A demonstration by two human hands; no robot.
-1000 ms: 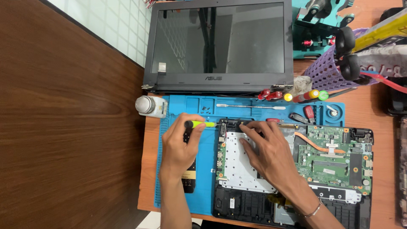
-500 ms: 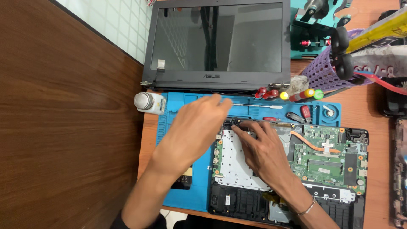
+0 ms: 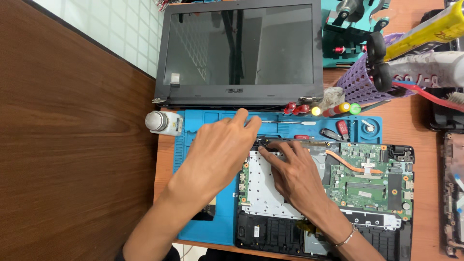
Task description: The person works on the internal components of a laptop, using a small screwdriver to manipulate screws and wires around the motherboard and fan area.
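On the blue mat (image 3: 220, 227), opened laptop base (image 3: 333, 193) had motherboard (image 3: 369, 176) still in; left hand (image 3: 217, 154) fingers together, empty; right hand (image 3: 295, 174) fingertips pressed at top edge.

A dark brown wooden panel (image 3: 72, 145) with streaked grain fills the left side. Above it, toward the top left, runs a wall of white square tiles (image 3: 121, 29) with grey joints. To the panel's right lies an orange-toned wooden tabletop (image 3: 411, 125). Light seems even and soft, perhaps from overhead; shadows are faint.
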